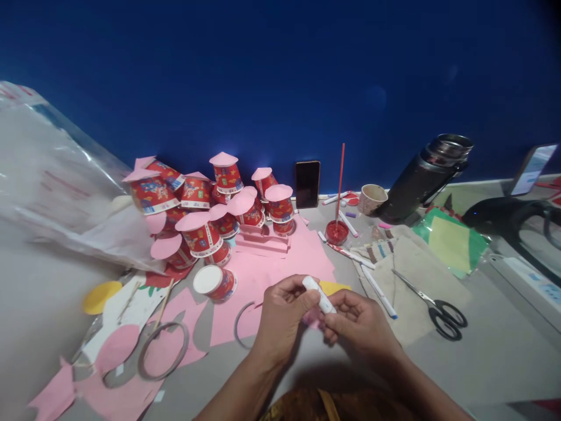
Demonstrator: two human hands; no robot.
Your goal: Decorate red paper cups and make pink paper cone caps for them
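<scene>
A small white tube [319, 294], perhaps a glue stick, is held between both hands near the table's front middle. My left hand [284, 310] pinches its upper left end between thumb and fingers. The fingers of my right hand [357, 321] close round its lower right end. Beneath the hands lie pink paper sheets [263, 269] and part of a yellow piece [335, 287]. Left of my left hand, a red paper cup [225, 285] with a white bottom lies tilted. Behind it several red cups with pink cone tops [196, 231] are piled together.
Scissors [432, 304] lie on beige cloth at the right, near markers [379, 292]. A red dish [336, 233] holds a thin stick. Behind stand a phone [307, 184], a paper cup [372, 199] and a leaning black flask [421, 178]. Wire rings [142, 362] and paper scraps lie left.
</scene>
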